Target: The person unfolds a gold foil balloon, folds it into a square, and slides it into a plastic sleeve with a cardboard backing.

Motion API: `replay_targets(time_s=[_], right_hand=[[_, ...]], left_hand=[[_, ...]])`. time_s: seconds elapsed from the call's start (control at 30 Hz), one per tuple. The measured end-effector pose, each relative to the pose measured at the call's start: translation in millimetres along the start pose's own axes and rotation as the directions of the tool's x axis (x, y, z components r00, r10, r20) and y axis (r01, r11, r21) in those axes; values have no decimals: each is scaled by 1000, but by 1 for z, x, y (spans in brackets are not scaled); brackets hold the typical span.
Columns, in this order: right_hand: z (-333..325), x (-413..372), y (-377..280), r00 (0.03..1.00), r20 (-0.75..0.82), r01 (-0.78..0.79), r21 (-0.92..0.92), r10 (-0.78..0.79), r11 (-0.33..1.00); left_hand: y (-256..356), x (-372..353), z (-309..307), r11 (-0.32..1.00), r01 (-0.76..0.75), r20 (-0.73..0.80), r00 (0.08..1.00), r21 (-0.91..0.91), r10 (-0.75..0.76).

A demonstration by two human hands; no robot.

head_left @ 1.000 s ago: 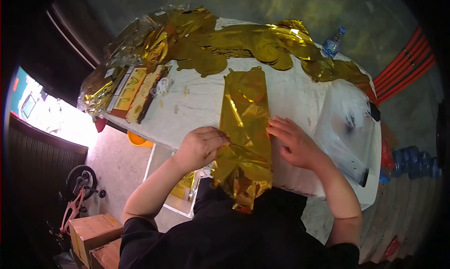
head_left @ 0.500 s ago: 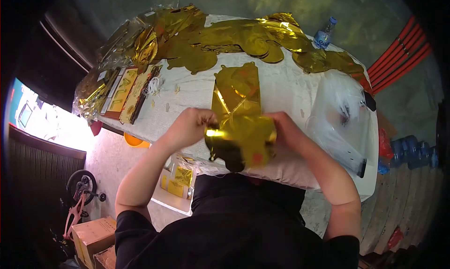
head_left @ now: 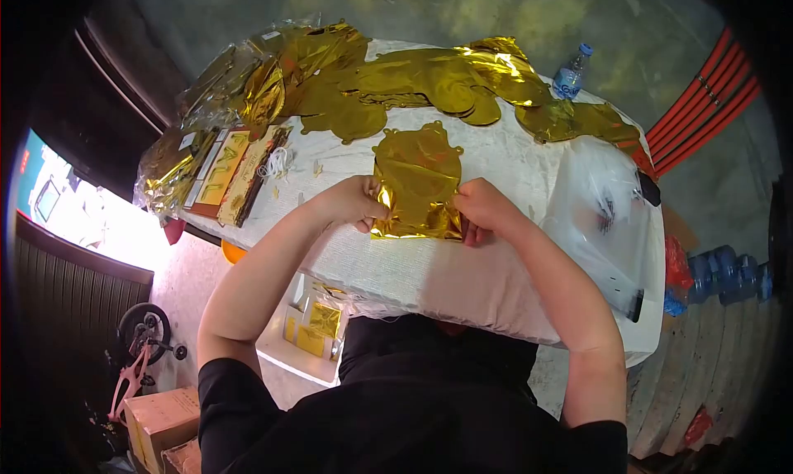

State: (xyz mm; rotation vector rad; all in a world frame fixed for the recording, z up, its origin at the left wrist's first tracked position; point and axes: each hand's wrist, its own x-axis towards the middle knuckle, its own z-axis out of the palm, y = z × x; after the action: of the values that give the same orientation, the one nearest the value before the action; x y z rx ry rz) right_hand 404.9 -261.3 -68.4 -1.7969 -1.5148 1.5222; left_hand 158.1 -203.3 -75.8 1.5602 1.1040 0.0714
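A flat gold foil balloon (head_left: 417,172) with small tabs along its far end lies on the white cloth in front of me, folded over so its near edge runs straight. On its left edge, my left hand (head_left: 353,203) is closed with the thumb and fingers on the foil. Across from it, my right hand (head_left: 486,209) pinches the near right corner, its fingertips partly tucked out of sight. Creases catch the light between the two hands. More flat gold foil balloons (head_left: 413,76) lie in an overlapping pile along the far side.
At the left are clear plastic packs (head_left: 171,176), printed packets (head_left: 223,168) and white string (head_left: 275,161). A water bottle (head_left: 572,73) stands at the back right. A translucent plastic bag (head_left: 599,209) covers the right side. Below the table's left front is a white box (head_left: 289,358).
The near part of the balloon, lifted and blurred before, now lies folded over on the rest. Both hands have come down on its sides, with the right hand moved slightly inward.
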Motion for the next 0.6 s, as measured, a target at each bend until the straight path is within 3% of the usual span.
replay_targets(time_s=[0.17,0.23,0.3,0.43,0.6], right_hand=[[2,12,-9,999,-28,-28,-243,22,970],[4,13,-10,999,-26,-41,-305,35,951],[7,10,-10,991,-94,38,-467,-93,884],[8,12,-11,976,-150,75,-449,-157,891],[8,13,-18,990,-123,3,-494,-73,869]], left_hand=[[1,-12,14,993,-92,-149,986,-69,81],[-1,-15,17,995,-103,-204,973,13,103],[-1,-18,19,993,-116,-208,972,-1,113],[-3,-17,19,990,-136,-219,968,-44,123],[4,-21,19,996,-80,-235,969,-29,71]])
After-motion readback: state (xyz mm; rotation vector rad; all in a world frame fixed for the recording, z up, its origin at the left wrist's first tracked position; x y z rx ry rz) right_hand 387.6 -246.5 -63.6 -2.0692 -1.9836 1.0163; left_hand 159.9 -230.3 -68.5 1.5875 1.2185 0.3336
